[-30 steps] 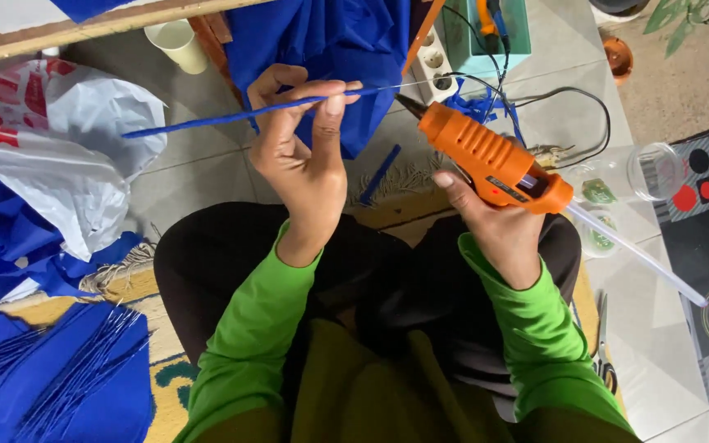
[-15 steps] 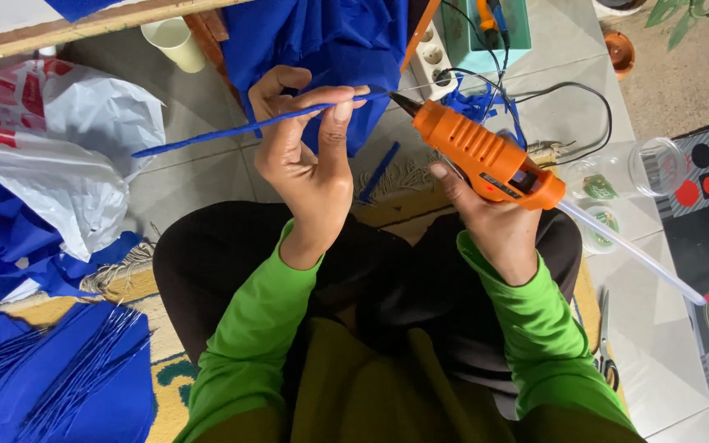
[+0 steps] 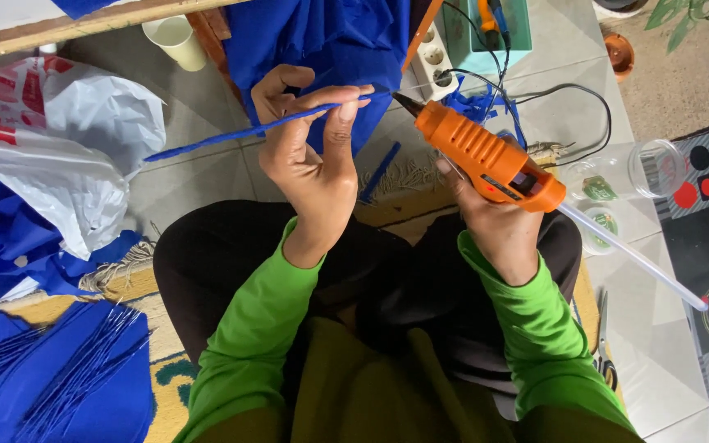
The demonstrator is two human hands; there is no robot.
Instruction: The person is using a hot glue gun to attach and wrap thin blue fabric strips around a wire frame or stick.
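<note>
Over the lap, above the tiled floor (image 3: 207, 189), the left hand (image 3: 309, 156) pinches a thin rolled blue strip (image 3: 248, 131) between thumb and fingertips. The strip sits roughly level with its right end poking out toward the glue gun, I'd guess so that end stays free for glue. The right hand (image 3: 494, 226) is wrapped around the grip of the orange glue gun (image 3: 482, 156). The nozzle points left and sits just beside the strip's tip; whether it touches, I can't tell. A clear glue stick (image 3: 633, 258) trails out the back, away from the hands.

Everything else seems parked within easy reach. A pile of blue fabric (image 3: 322, 41) lies right ahead, and a stack of folded blue pieces (image 3: 51, 377) lies at lower left. The power strip (image 3: 432, 57) with the black cord (image 3: 584, 107) is close by, and scissors (image 3: 605, 344) lie on the floor at the right. A white plastic bag (image 3: 59, 156) sits off to the left.
</note>
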